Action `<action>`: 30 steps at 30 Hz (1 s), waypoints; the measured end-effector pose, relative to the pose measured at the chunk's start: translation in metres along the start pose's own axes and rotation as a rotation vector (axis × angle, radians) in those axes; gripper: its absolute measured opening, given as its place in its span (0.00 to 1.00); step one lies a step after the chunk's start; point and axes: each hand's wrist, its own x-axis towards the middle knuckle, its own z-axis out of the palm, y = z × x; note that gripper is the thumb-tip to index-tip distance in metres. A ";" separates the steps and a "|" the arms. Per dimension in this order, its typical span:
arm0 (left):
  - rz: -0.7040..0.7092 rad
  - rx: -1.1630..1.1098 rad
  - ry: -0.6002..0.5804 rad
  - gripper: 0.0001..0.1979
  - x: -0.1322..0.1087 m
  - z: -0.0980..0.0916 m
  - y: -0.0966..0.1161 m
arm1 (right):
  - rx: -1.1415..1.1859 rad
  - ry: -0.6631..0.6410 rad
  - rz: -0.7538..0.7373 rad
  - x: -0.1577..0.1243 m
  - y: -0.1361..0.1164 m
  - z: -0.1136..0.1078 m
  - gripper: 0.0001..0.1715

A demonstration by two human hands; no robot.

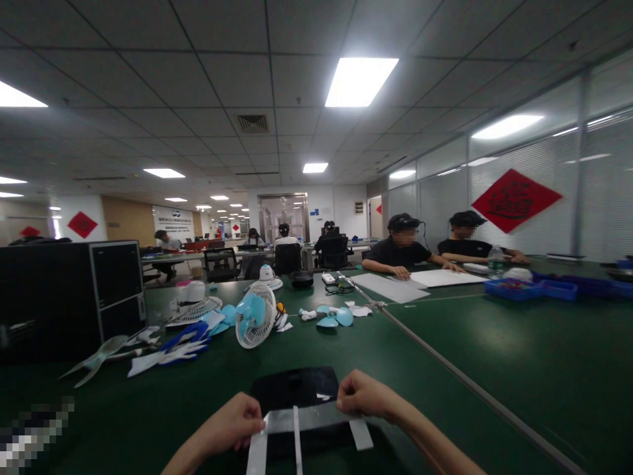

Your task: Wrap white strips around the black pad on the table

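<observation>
My left hand (232,422) and my right hand (363,394) each pinch one end of a strip of clear tape (301,419) stretched between them. The strip lies just above a flat black object (297,404) on the green table (445,369). More strips of tape hang down from it, one near my left hand (257,454), one in the middle (297,443) and one on the right (361,434). Both hands have their fingers closed on the tape.
Small white and blue fans (255,315) and loose fan blades (336,316) lie further back. A black box (74,297) stands at the left. Two people (403,251) sit at the far right by white sheets (390,287) and blue trays (534,289).
</observation>
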 end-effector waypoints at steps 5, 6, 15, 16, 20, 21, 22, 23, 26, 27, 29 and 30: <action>0.050 0.104 0.075 0.14 0.004 0.000 -0.008 | -0.057 0.036 -0.019 0.011 0.011 0.009 0.06; 0.055 0.126 0.081 0.14 0.004 -0.001 -0.009 | -0.062 0.038 -0.023 0.012 0.014 0.009 0.07; 0.016 0.172 0.068 0.17 0.001 -0.002 -0.002 | -0.169 0.072 -0.049 0.022 0.033 0.011 0.10; 0.009 0.178 0.074 0.17 0.000 -0.002 0.000 | -0.174 0.077 -0.045 0.022 0.032 0.012 0.10; 0.020 0.198 0.101 0.16 -0.002 -0.001 0.003 | -0.197 0.100 -0.035 0.020 0.029 0.013 0.09; 0.028 0.203 0.104 0.16 -0.001 0.000 0.001 | -0.202 0.107 -0.035 0.019 0.029 0.013 0.09; 0.035 0.207 0.109 0.16 0.000 0.000 -0.001 | -0.205 0.113 -0.035 0.019 0.028 0.013 0.09; 0.040 0.213 0.111 0.16 0.002 0.000 -0.004 | -0.206 0.114 -0.035 0.019 0.028 0.013 0.09; 0.039 0.217 0.116 0.16 0.004 0.001 -0.010 | -0.210 0.113 -0.037 0.018 0.027 0.013 0.10; 0.035 0.220 0.112 0.17 0.005 0.001 -0.011 | -0.216 0.117 -0.037 0.017 0.026 0.013 0.10; 0.032 0.261 0.121 0.17 0.004 0.002 -0.010 | -0.241 0.134 -0.033 0.015 0.023 0.013 0.10; 0.033 0.296 0.132 0.16 0.004 0.002 -0.009 | -0.255 0.142 -0.030 0.014 0.021 0.013 0.10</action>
